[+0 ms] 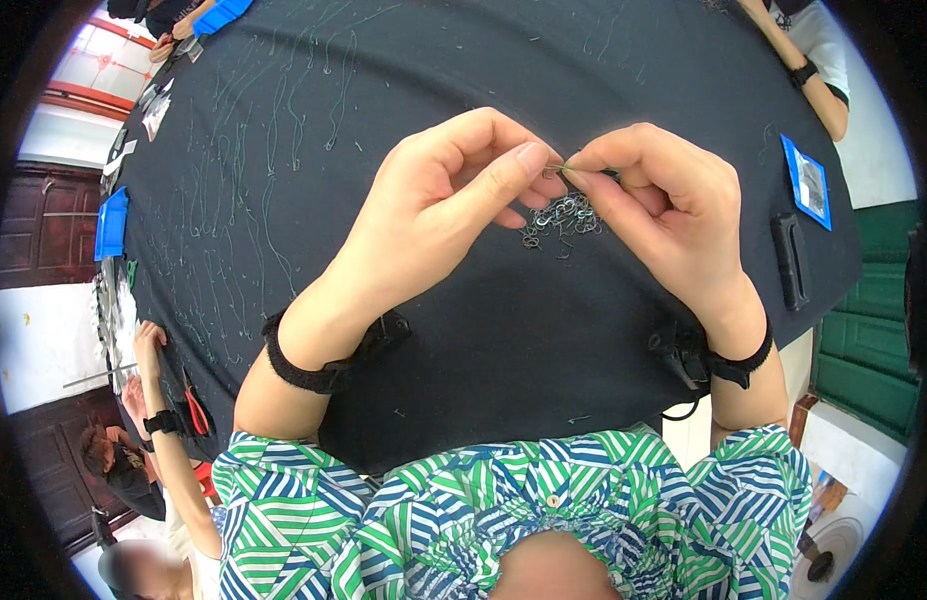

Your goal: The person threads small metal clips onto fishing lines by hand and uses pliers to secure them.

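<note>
Both hands raised, fingertips meeting in a pinch.

The left hand [439, 200] comes up from the lower left, forearm bare, a black band round its wrist; its thumb lies long and straight, pointing right, with the forefinger curled over it and the other fingers folded under. The right hand [659, 205] comes up from the lower right, also with a black band at its wrist; its thumb and forefinger press together at the tips, pointing left, and the rest of the fingers curl loosely into the palm. The two pinches meet tip to tip, closed, between the hands. Both wrists bend inward, elbows held out to the sides.
</note>
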The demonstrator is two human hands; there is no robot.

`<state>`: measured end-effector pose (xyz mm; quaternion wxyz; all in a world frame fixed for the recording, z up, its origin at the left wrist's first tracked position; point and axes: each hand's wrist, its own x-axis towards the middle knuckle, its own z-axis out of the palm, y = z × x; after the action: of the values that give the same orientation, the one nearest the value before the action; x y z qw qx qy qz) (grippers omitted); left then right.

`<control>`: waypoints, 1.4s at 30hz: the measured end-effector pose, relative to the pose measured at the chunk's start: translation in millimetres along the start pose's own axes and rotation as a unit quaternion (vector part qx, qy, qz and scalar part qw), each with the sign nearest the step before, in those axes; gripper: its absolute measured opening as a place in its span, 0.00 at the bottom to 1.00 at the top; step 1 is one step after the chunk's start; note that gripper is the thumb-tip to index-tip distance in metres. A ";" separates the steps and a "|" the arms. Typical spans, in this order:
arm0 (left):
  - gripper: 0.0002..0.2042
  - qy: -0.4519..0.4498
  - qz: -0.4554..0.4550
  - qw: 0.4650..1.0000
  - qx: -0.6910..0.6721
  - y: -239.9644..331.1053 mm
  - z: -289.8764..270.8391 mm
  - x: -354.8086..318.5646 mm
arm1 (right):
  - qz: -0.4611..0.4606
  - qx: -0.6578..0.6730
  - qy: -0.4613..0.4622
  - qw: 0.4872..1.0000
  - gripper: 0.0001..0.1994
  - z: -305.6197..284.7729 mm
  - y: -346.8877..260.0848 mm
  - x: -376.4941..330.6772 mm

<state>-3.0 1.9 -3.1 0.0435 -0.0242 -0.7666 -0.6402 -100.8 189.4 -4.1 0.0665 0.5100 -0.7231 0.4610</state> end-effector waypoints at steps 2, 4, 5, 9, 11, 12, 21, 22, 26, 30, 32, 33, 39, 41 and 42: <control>0.09 -0.003 -0.013 1.000 -0.013 0.6 -1.0 0.7 | -0.009 -0.006 0.001 1.000 0.07 0.7 2.1 0.2; 0.09 -0.001 -0.013 1.000 -0.010 -0.6 -2.5 -0.1 | -0.018 -0.017 -0.004 1.000 0.07 2.0 1.9 2.9; 0.08 -0.001 -0.011 1.000 -0.006 -1.5 -3.2 -0.2 | -0.027 -0.028 -0.006 0.999 0.07 2.7 1.5 4.7; 0.07 -0.001 0.009 1.000 0.016 -6.1 -3.3 1.2 | -0.013 -0.043 -0.025 0.999 0.08 1.1 -0.9 5.3; 0.07 -0.006 0.030 0.998 0.060 0.9 -2.7 0.0 | -0.001 -0.017 -0.028 0.999 0.07 -3.4 -4.5 4.4; 0.07 0.002 0.048 0.995 0.087 -1.2 -3.3 1.5 | 0.007 -0.020 -0.039 0.999 0.05 -5.1 -4.1 3.9; 0.07 0.044 0.132 0.943 0.303 43.6 -23.3 -18.0 | 0.020 -0.029 -0.014 0.999 0.01 -50.3 23.5 -12.0; 0.06 0.063 0.120 0.944 0.299 47.7 -28.1 -23.9 | 0.038 -0.015 -0.008 0.999 0.02 -51.7 25.4 -13.6; 0.07 0.095 0.063 0.953 0.280 56.5 -50.6 -58.5 | 0.030 -0.020 -0.039 0.999 0.03 -55.8 19.1 -13.0; 0.06 0.131 -0.065 0.952 0.268 74.8 -96.2 -106.9 | -0.020 -0.001 -0.086 0.996 0.04 -39.0 -8.5 -4.5; 0.08 0.217 -0.086 0.919 0.317 93.5 -138.7 -135.9 | -0.027 -0.001 -0.079 0.997 0.05 -34.1 -17.7 -2.8; 0.09 0.261 -0.085 0.901 0.336 93.7 -169.9 -150.7 | -0.026 -0.003 -0.081 0.996 0.05 -33.2 -19.4 -2.8; 0.14 0.498 -0.340 0.587 0.540 41.5 -358.4 -297.9 | -0.045 -0.019 -0.086 0.995 0.04 -34.6 -18.0 -1.9; 0.16 0.472 -0.406 0.527 0.578 11.4 -372.4 -346.3 | 0.011 0.005 -0.105 0.994 0.03 -30.1 -17.8 -2.8; 0.14 0.447 -0.447 0.547 0.549 -4.1 -371.7 -355.8 | 0.013 0.001 -0.104 0.994 0.03 -27.1 -17.2 -2.1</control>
<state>363.9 -357.8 23.8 0.0939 0.6395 -0.7620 0.0402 -96.2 209.8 20.4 -0.0159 0.5463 -0.7319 0.4070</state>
